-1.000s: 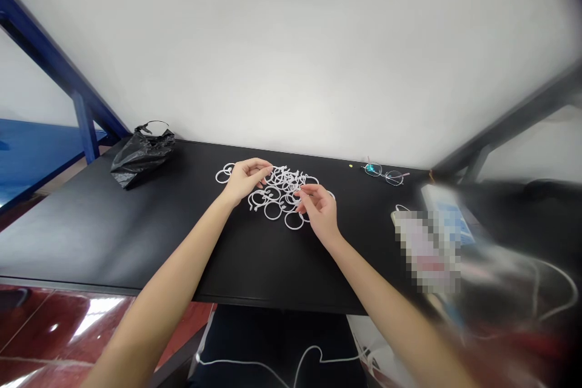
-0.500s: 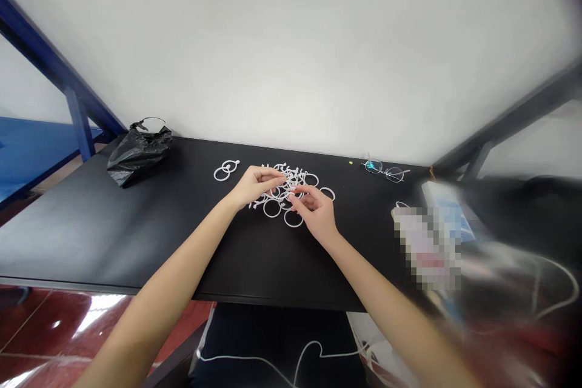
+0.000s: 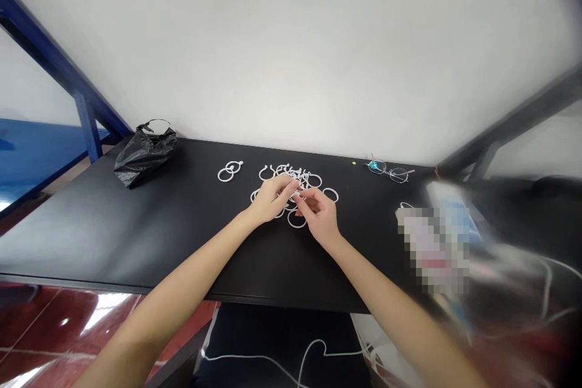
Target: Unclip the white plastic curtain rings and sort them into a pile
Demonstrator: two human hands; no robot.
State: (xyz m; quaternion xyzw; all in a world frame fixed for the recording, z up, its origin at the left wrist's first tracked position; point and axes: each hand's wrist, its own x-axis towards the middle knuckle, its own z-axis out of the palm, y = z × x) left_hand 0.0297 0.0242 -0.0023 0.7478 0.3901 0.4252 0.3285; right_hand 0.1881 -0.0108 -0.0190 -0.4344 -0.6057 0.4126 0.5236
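Observation:
A pile of white shower curtain rings (image 3: 313,180) lies on the black table, several of them gaping at their knobbed ends. Over this pile, my left hand (image 3: 273,199) is closed in a pinch, thumb and forefinger on a white ring. My right hand (image 3: 321,213) meets it from the right, its fingertips also pinched on that ring. Most of the held ring is hidden by the fingers. Apart from the pile, to the left, two closed rings (image 3: 226,174) overlap each other.
On the table's left stands a crumpled black plastic bag (image 3: 146,154). Eyeglasses (image 3: 388,171) lie by the wall, with a tiny yellow speck (image 3: 354,163) near them. At right are a blurred phone-like item and a white-blue box (image 3: 454,212). A white cable (image 3: 254,359) crosses my lap.
My left hand has moved right and slightly down, closing in on my right hand. A gaping ring at the pile's upper left is now uncovered. The view has shifted slightly.

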